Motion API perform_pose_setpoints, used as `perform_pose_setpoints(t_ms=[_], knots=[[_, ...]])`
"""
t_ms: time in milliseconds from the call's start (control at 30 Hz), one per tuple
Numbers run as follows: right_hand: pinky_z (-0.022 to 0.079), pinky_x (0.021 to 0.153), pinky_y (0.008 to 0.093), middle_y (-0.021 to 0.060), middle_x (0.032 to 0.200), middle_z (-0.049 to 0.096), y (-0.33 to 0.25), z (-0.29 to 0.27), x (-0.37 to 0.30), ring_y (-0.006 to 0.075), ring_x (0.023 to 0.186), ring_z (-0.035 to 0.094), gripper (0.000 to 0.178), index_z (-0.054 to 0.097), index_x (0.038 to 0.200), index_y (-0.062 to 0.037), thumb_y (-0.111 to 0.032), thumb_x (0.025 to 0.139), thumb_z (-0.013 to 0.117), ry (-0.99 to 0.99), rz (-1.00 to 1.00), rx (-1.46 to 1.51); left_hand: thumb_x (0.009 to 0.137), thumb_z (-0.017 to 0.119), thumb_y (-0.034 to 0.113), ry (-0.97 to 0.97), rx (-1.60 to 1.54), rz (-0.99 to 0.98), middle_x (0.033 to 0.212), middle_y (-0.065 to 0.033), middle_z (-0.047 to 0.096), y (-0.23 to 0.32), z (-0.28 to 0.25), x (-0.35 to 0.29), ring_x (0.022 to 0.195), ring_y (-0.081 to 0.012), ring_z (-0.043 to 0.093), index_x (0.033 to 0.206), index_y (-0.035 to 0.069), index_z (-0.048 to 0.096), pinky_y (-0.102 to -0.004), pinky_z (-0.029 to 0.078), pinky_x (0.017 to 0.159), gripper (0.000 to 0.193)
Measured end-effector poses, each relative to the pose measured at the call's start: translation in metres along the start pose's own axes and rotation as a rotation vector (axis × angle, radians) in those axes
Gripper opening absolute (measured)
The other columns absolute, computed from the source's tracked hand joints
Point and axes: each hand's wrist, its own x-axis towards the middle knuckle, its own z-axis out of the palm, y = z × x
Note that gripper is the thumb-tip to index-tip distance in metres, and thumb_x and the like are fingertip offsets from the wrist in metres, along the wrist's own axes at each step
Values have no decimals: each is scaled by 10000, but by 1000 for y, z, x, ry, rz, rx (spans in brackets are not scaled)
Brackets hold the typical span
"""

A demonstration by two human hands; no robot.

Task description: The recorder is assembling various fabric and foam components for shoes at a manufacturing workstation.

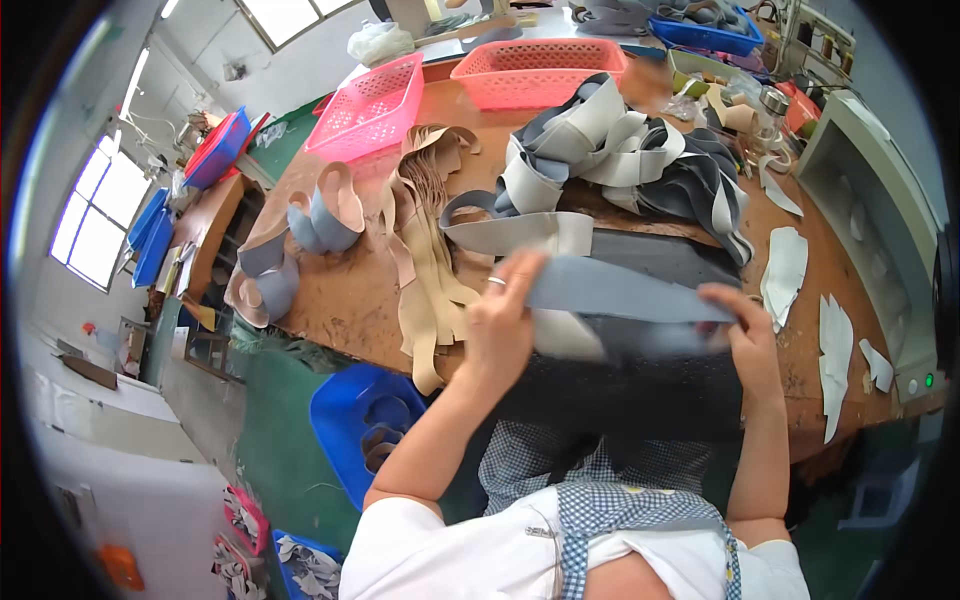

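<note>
A grey-blue strip of leather-like material (615, 288) is stretched between my two hands above the black mat (650, 400). My left hand (503, 318), with a ring on one finger, pinches its left end. At the other end, the fingers of my right hand (748, 335) are closed on the strip. Just below it, a second pale and grey piece (565, 335) is smeared by motion; I cannot tell whether it belongs to the same strip. Beyond my hands lies a pile of curled white and dark grey strips (600, 150). Tan strips (430, 250) hang together left of my left hand.
Two pink baskets (540, 72) (372, 105) stand at the back of the brown table (330, 290). Curled grey and tan pieces (325, 215) sit at left, white scraps (785, 275) at right beside a grey machine housing (870, 190). A blue tub (345, 420) is below the left edge.
</note>
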Motion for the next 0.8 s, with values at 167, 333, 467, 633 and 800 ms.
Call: perform_pose_setpoints(t_ms=[167,333,467,633,800], knots=[[430,413,248,40,699,607,25,18,39,109,455,530,523,598,1252,-2,-452,1044,433,328,-24,-545,724,503,-166,336,-311,141,1395,-241,500,17,-1,13,1278,-444,503,1317,-20,478,-486,427,1065,611],[325,351,201,-13,569,523,35,-7,96,44,398,467,576,652,1104,-21,-547,1014,435,23,203,67,756,667,-33,199,-127,525,1267,-142,543,20,-7,18,1145,-309,557,1322,55,509,-557,376,1093,595],[558,759,263,87,1014,724,30,-28,127,162,891,701,353,638,1235,-60,-207,920,703,-117,105,335,780,725,107,-51,198,669,1367,-115,461,34,-3,10,1245,-268,494,1433,156,454,-590,275,1143,709],[553,791,281,103,1098,694,79,-78,103,186,934,687,411,549,1341,-52,-5,932,550,11,194,-117,691,824,315,-250,-16,431,1497,-136,405,2,-9,2,1388,-318,367,1427,139,481,-588,194,1163,831],[503,687,222,62,977,707,47,-58,38,96,769,650,227,636,1174,-38,-31,977,524,395,76,-221,889,692,369,429,297,-382,1125,-220,615,-168,-50,24,1012,-388,590,1212,-79,527,-449,467,926,577]])
